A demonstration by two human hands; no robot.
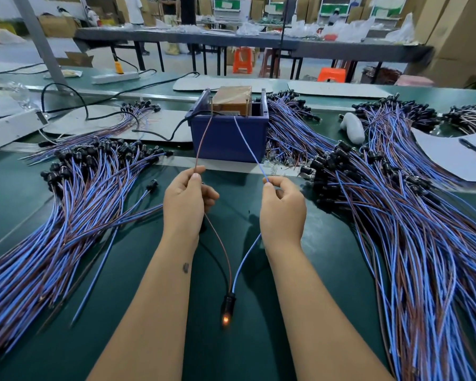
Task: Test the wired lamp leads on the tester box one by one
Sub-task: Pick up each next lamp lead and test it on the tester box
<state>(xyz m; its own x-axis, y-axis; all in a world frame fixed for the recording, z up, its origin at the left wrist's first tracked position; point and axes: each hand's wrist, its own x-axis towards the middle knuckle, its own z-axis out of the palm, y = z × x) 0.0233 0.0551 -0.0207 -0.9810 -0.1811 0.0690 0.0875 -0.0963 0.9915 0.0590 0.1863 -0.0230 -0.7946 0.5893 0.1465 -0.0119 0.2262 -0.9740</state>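
1. Left hand (186, 200) pinches the brown wire (202, 140).
2. Right hand (282, 207) pinches the blue wire (249, 147).
3. Both wires run to the tester (228, 138).
4. The lamp (226, 309) glows between the forearms.

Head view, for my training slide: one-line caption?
Left hand pinches the brown lead, right hand the blue lead, at the tester box; lamp glows.

Both forearms bare, no sleeves/gloves; small dark mark on left forearm (186, 267) nr wrist
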